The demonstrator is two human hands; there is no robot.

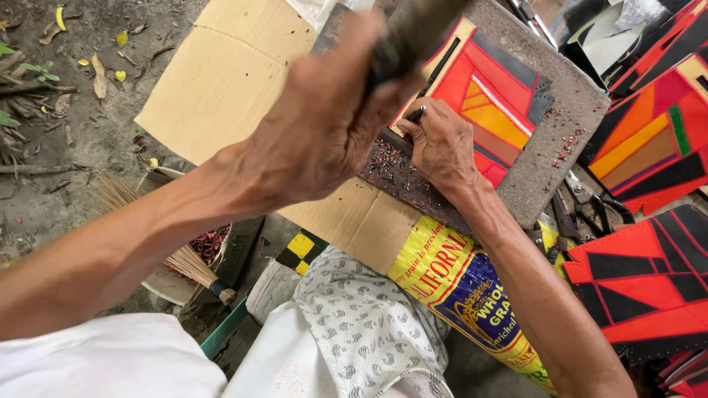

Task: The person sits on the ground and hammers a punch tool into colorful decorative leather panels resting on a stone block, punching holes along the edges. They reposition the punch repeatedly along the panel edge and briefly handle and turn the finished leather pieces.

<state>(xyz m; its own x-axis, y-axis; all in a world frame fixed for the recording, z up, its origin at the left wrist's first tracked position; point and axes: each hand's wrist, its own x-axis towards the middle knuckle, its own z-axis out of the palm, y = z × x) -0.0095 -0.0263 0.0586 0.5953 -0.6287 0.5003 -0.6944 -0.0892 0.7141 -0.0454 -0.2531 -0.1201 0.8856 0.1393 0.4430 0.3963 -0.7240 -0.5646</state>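
Left hand [324, 125] is wrapped tight round a mallet [413, 33] and raised high, close to the camera — the blurred head sits right above the work, so it reads as mid-swing. Right hand [442, 147] is pinched shut on a thin dark punch [418, 114], holding it upright with the tip on the edge of the panel [487, 96] (a flat piece patched in red, orange and black). That grip makes sense: fingers low on the tool keep it steady where the hit lands.

The panel lies on a grey slab [560, 147], which looks like a backing block to take the blow — small red and black punched bits are scattered over it. Slab sits on cardboard [221, 81] on the ground. More panels [649, 133] are stacked off to the right, pliers [568, 217] just beside the slab, a broom [184, 258] under the left arm.
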